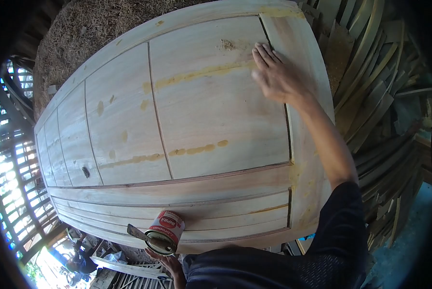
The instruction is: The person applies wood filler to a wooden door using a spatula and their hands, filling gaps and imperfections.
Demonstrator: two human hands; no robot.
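Observation:
My right hand [273,72] rests palm down near the right end of a large pale wooden panel [216,115], beside a dark groove, its fingers stretched out. Just left of the fingertips lies a small heap of shavings [226,45]. Yellowish filler streaks [201,74] cross the panel. At the near edge, my left hand [165,262] supports a red and white can [170,225] from below, the fingers partly hidden. The can is tilted and open, with a putty knife [139,232] lying across its mouth.
Stacked wood strips [370,91] stand on the right. Brown shavings cover the ground [91,29] beyond the panel. A small dark object [85,172] lies on the panel's left part. Another person [83,260] is at the lower left, near a slatted wall [18,159].

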